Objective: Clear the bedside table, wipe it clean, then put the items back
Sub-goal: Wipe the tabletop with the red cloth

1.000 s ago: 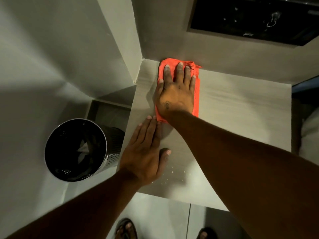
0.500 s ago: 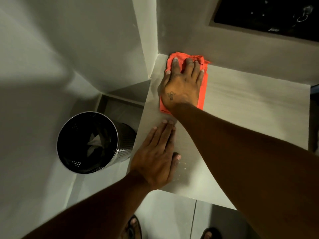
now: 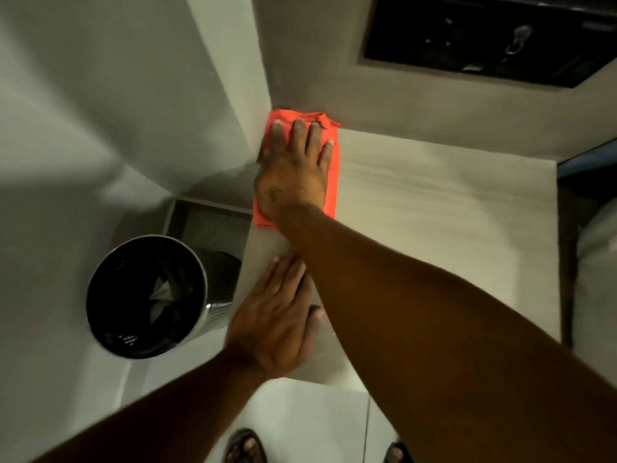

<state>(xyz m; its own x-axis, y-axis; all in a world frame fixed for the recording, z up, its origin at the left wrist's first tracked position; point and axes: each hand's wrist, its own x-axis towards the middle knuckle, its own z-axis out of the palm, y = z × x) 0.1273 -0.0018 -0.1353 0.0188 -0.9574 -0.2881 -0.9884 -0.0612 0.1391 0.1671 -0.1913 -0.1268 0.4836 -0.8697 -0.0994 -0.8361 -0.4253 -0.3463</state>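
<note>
The pale wood-grain bedside table (image 3: pixel 434 228) fills the middle of the view, with nothing standing on it. An orange cloth (image 3: pixel 330 182) lies flat in the table's far left corner, against both walls. My right hand (image 3: pixel 293 168) presses flat on the cloth with fingers spread, covering most of it. My left hand (image 3: pixel 277 322) rests palm down on the table's near left edge, fingers together, holding nothing. My right forearm crosses above the left hand's fingertips.
A round metal bin (image 3: pixel 147 295) with a black liner and crumpled paper stands on the floor left of the table. A dark recessed panel (image 3: pixel 484 35) sits in the wall behind. White bedding (image 3: pixel 597 279) borders the right side. My sandalled feet (image 3: pixel 247 446) show below.
My right hand has pushed the orange cloth farther into the far left corner, up against the walls. My left hand stays flat on the near edge.
</note>
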